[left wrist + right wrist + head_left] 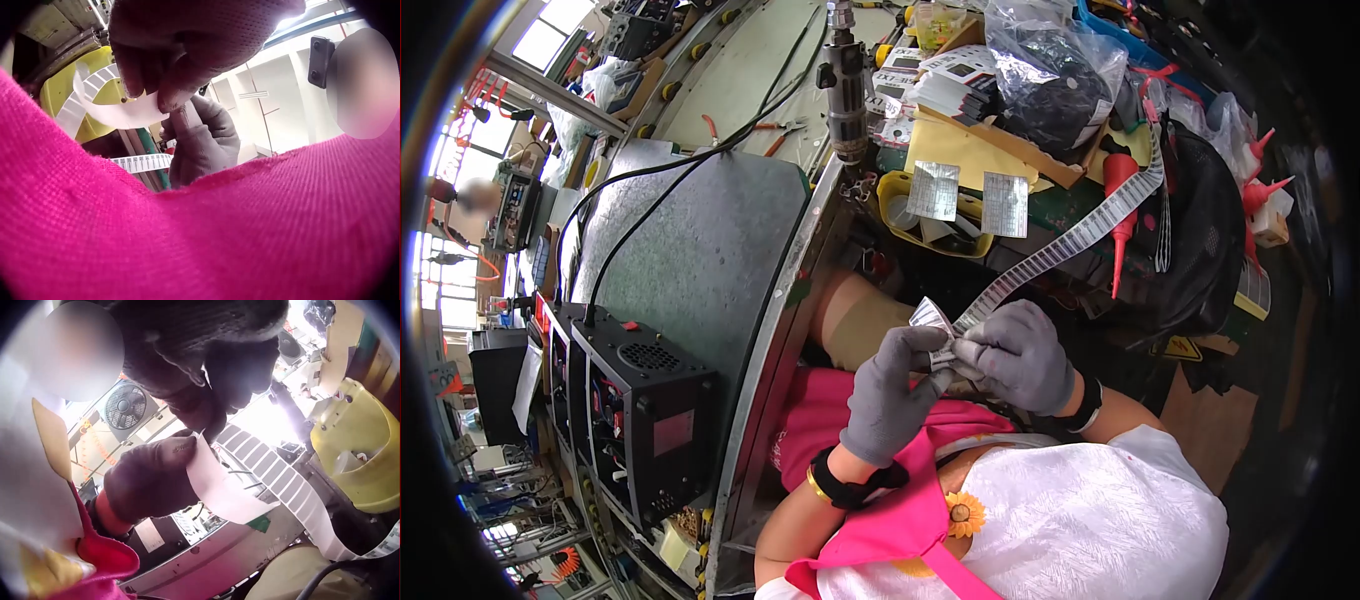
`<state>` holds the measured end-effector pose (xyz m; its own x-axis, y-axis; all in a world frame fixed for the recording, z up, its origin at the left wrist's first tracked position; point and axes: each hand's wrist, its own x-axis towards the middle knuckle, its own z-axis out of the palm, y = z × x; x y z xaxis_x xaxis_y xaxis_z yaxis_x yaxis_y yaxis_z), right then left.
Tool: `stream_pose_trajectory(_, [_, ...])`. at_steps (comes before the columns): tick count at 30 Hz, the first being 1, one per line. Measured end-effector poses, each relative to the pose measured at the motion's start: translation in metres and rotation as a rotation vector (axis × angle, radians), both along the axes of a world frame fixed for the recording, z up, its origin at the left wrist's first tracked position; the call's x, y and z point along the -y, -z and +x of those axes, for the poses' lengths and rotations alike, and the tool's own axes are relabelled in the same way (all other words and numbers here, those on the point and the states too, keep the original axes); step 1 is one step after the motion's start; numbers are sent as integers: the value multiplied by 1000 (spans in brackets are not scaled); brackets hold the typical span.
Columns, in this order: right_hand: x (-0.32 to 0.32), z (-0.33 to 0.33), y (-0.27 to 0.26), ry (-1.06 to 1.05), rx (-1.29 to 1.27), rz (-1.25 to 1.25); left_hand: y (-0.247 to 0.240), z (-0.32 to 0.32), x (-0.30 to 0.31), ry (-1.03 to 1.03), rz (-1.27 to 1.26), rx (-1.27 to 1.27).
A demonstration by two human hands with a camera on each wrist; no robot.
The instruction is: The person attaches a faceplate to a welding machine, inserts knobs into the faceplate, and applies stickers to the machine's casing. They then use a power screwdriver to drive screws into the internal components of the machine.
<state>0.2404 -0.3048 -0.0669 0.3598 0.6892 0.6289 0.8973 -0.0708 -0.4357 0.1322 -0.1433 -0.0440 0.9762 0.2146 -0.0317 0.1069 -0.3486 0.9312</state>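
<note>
A long strip of white printed labels (1068, 248) runs from the upper right down to the two hands, which wear grey gloves. Finger and thumb of my left hand (892, 395) pinch the strip near its end, and a short piece of it (930, 316) sticks up past the fingers. Close beside it, my right hand (1022, 358) pinches the same strip, fingertips almost meeting the left ones. In the right wrist view the pale backing (222, 490) curls down from the left hand's fingertips (181, 450), with the row of labels (275, 472) alongside.
Two silver label sheets (934, 190) hang by a yellow bin (888, 205). A red nozzle bottle (1120, 190), a clear bag of black parts (1050, 85) and stacked cards crowd the bench behind. On the left stand a grey metal-topped table (700, 230) and a black machine (640, 400).
</note>
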Motion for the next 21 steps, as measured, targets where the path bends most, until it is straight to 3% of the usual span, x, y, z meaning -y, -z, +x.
stream_pose_trajectory(4, [2,-2,3,-22,168,12,1,0,-1,6,-46,-25])
stream_pose_trajectory(7, [1,2,6,-36,11,121,2,0,-2,12,-101,-30])
stream_pose_trajectory(11, [-5,4,1,-50,-432,150,3,1,0,11,-171,-27])
stream_pose_trajectory(21, [-4,10,-2,-134,55,-22,-2,2,-3,37,48,-64])
